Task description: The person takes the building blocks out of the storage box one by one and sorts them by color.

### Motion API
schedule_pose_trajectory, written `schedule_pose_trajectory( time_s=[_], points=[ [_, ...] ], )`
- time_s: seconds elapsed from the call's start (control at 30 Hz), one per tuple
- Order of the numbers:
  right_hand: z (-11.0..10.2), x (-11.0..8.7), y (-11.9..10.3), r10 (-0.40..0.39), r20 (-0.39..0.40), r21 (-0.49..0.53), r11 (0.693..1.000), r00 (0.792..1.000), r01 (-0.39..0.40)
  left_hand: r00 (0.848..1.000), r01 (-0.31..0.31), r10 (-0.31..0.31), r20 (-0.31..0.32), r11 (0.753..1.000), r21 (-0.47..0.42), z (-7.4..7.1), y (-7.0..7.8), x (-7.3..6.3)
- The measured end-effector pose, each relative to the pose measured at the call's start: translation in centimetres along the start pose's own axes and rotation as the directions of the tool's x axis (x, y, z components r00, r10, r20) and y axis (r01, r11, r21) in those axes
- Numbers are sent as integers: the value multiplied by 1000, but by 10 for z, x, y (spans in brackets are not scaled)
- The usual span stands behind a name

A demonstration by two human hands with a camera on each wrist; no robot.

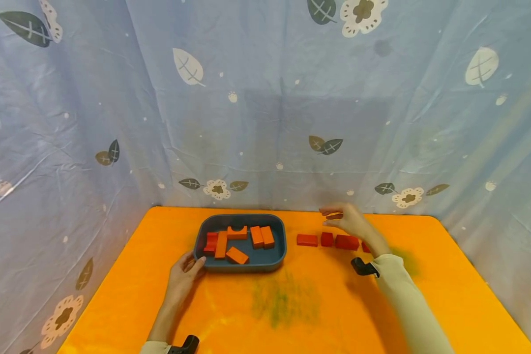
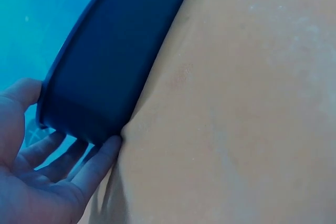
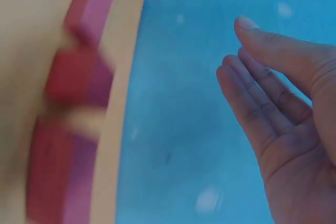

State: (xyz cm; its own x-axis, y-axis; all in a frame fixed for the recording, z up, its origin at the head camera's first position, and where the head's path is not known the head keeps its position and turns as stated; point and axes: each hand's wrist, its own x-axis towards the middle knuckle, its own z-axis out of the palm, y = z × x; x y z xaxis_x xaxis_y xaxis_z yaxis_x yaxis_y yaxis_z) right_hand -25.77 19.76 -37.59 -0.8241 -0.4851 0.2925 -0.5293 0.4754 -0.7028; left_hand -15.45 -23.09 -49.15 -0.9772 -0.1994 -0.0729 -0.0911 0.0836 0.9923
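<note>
A dark blue-grey tray [image 1: 248,269] stands on the orange table, holding several toy blocks. Among them are an arch-shaped orange block [image 1: 237,234], a long orange block [image 1: 221,245] and a red block [image 1: 210,243]. At the tray's left front corner my left hand [image 1: 181,280] grips it, thumb at the rim and fingers against the outer wall [image 2: 94,77]. Over a row of red blocks right of the tray hovers my right hand [image 1: 351,222], its fingers extended and holding nothing. One end block [image 1: 366,247] of that row is partly hidden by the right arm.
The row includes a flat red block [image 1: 307,240], a small one [image 1: 327,239] and a longer one [image 1: 347,242]. Behind the table's back edge hangs a blue patterned curtain [image 1: 265,123]. Green smudges [image 1: 283,300] mark the table front.
</note>
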Motion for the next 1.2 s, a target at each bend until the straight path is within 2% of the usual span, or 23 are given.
schedule_pose_trajectory(
  time_s=[0.03,0.13,0.2,0.27,0.37,0.47,0.63,0.8,0.87,1.0,1.2],
  points=[
    [4,4,-22,-5,25,-10,1000,1000,5,1000,-3,3,2,1000,2,-1,0,0],
    [26,26,-14,-89,104,25,996,991,87,1000,-11,11,14,1000,7,-4,1,0],
    [45,44,-7,-90,148,10,996,985,89,1000,-13,13,15,1000,10,-6,1,1],
    [63,59,-6,-98,193,-36,994,976,107,1000,-10,10,11,1000,13,-6,2,2],
    [88,78,-18,-126,264,-114,980,956,160,1000,-7,7,1,1000,14,-4,1,3],
    [112,93,-31,-181,347,-135,961,920,240,1000,-10,11,-6,1000,15,-3,1,3],
    [147,115,-57,-140,486,-177,951,862,254,1000,-10,10,-26,1000,7,-1,-1,4],
    [178,133,-72,-152,551,-241,912,821,331,1000,-16,16,-27,1000,-8,6,-1,6],
    [189,139,-75,-159,560,-267,895,813,358,1000,-26,26,-17,1000,-13,10,-2,5],
    [210,149,-80,-136,574,-303,881,807,364,999,-38,37,-9,999,-35,14,-2,1],
    [234,164,-91,-97,590,-366,853,802,372,998,-52,50,-40,998,-42,2,1,-3]
  ],
)
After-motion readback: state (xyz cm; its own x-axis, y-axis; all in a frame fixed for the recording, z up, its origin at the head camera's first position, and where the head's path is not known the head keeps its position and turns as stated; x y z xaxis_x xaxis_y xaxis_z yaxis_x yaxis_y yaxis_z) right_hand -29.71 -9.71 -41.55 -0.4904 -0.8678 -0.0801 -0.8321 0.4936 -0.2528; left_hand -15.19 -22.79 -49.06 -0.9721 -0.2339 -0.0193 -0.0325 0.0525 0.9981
